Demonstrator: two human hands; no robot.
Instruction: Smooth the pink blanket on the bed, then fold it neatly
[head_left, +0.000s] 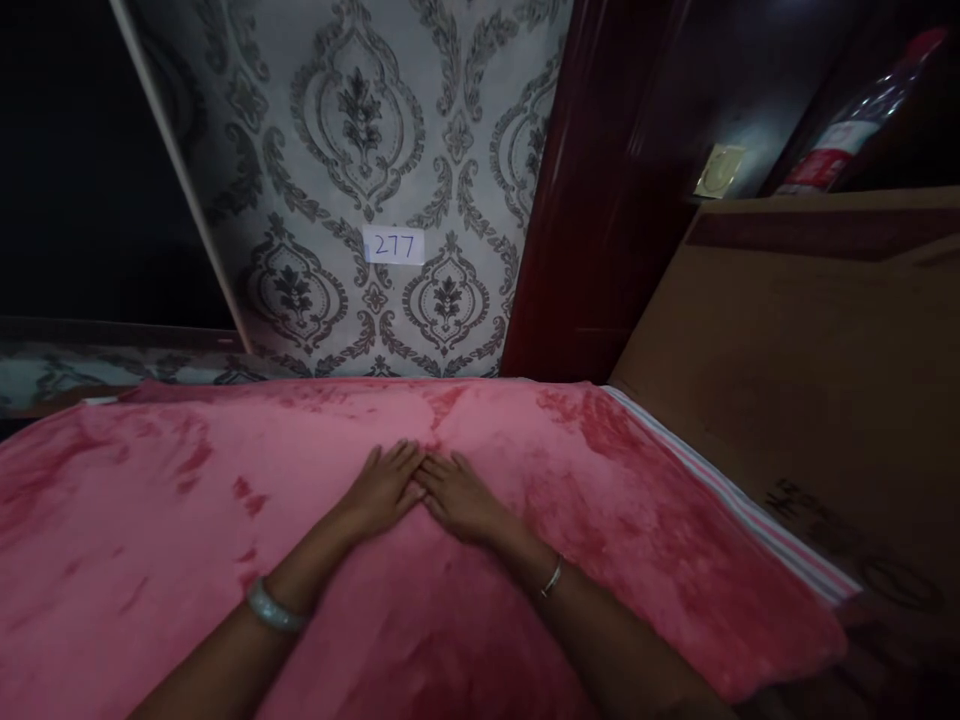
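A pink plush blanket (480,620) covers the surface before me, with darker red patches where its pile is brushed. Near its middle, my left hand (384,490) lies flat, palm down, fingers stretched out. My right hand (459,495) rests flat beside it, and the fingertips of the two hands meet. Neither hand holds anything. A wide pale bangle (274,606) circles my left wrist, and a thin silver bracelet (553,577) is on the right one.
Behind the blanket rises a patterned wallpapered wall (457,130) with a paper label (394,245) reading 277. A dark screen (97,180) stands at left. To the right are a dark red wooden panel (592,200), a large cardboard box (810,340) and a plastic bottle (855,130).
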